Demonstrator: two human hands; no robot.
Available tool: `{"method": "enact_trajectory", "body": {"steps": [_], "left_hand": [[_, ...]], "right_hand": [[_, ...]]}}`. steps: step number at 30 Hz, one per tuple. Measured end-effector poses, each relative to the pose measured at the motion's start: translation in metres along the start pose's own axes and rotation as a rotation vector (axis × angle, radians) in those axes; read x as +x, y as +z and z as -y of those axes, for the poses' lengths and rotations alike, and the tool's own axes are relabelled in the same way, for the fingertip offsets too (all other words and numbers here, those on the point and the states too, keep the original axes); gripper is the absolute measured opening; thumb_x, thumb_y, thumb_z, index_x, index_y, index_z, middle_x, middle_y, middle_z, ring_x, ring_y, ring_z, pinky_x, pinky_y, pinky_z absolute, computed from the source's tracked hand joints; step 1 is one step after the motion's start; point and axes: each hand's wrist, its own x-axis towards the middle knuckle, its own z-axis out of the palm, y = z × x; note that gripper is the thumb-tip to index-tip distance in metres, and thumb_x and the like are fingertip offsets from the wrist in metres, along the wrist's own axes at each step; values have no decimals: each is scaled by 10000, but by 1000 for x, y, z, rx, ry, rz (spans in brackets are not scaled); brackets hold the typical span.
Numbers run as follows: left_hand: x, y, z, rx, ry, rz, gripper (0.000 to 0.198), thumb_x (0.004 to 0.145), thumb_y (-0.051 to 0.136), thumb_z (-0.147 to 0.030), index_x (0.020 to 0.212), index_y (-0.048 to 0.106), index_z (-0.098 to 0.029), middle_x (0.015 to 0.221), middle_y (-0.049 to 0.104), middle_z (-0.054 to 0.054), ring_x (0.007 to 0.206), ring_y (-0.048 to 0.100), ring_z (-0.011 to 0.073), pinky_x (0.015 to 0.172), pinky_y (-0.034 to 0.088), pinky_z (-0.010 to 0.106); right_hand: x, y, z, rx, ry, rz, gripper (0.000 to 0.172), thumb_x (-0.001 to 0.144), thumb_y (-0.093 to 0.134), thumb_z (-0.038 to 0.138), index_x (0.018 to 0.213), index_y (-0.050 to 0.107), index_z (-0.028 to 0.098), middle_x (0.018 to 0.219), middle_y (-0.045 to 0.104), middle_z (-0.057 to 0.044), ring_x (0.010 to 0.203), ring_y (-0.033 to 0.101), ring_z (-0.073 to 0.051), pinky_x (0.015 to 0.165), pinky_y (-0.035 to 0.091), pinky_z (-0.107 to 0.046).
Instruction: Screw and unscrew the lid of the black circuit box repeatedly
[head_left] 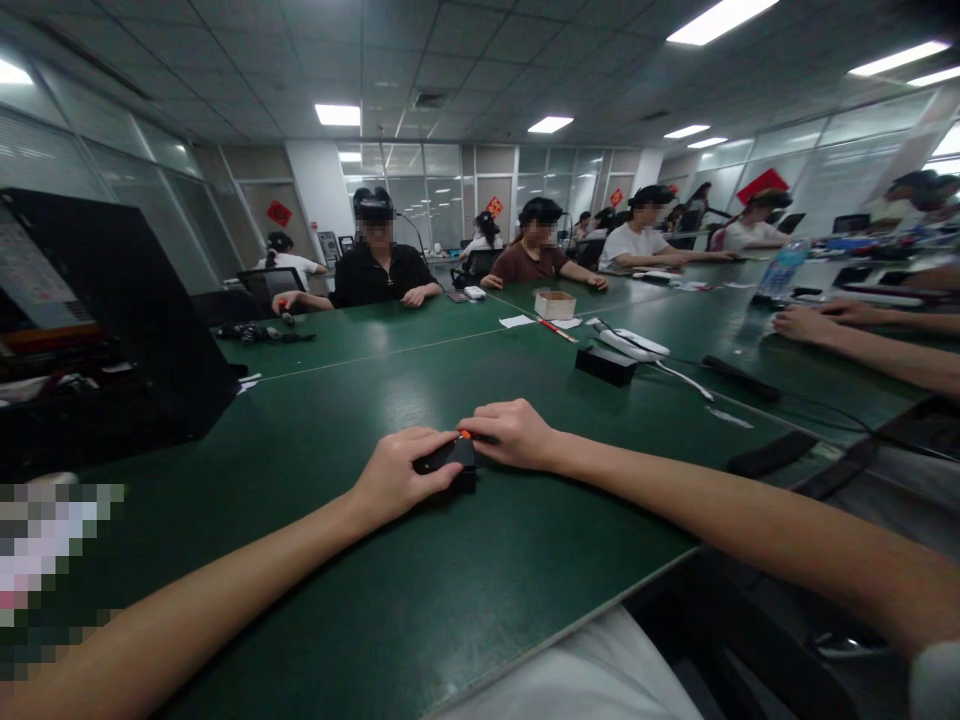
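**Two-handed work on a black block; no legible markings**

Head view, sole view examined. The block (465,478) is at the middle of the desk (375,620), in front of the person, and appears to rest on the surface. The left hand (401,470) grips it, thumb along the near side and fingers over the top. The right hand (517,435) meets it from the other side with fingers curled at a small orange piece (465,434). Whether that hand pinches the piece or merely presses it cannot be told; the fingers conceal the contact.

Step in hand, in this inspector's judgement: the left hand steadies the block while the right works at its end. The next move calls for a firm left hold and fine fingertip control on the right.

Markings: a pale label on the black case (127,300) at left is too blurred to read. The red wall sign (279,213) bears gold marks, illegible at this size. No brand could be made out on the bottle (781,270), the white power strip (634,345) or the carton (555,305).
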Motion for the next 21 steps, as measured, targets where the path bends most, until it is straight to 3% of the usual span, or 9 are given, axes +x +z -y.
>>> {"method": "enact_trajectory", "body": {"steps": [13, 21], "left_hand": [[1, -1, -1, -16, 22, 2, 331, 875, 699, -278, 1172, 741, -140, 999, 775, 95, 866, 717, 210, 804, 551, 303], [7, -1, -6, -55, -59, 32, 331, 873, 692, -325, 1163, 746, -175, 1045, 780, 103, 910, 725, 246, 847, 553, 349]], "right_hand": [[1, -5, 4, 148, 37, 23, 244, 984, 501, 279, 1096, 673, 148, 833, 690, -42, 726, 616, -129, 656, 402, -239], [3, -12, -20, 13, -119, 65, 286, 1012, 468, 355, 1053, 674, 160, 827, 699, -44, 686, 612, -131, 611, 368, -260]]}}
